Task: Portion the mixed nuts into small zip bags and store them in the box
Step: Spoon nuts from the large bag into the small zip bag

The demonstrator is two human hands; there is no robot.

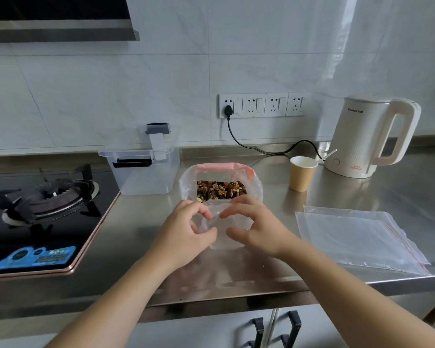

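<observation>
A small clear zip bag [224, 232] is held between both hands over the steel counter. My left hand [186, 232] pinches its left side and my right hand [256, 227] pinches its right side near the mouth. Just behind it stands a large open plastic bag [189, 187] with a pink rim, holding mixed nuts [221, 190]. The clear storage box [141, 169] stands behind to the left, its lid [146, 141] propped on top of it.
A pile of flat zip bags [357, 237] with red seal lines lies on the right. A paper cup [302, 173] and a white kettle [369, 134] with its cord stand at the back right. A gas hob [43, 209] fills the left.
</observation>
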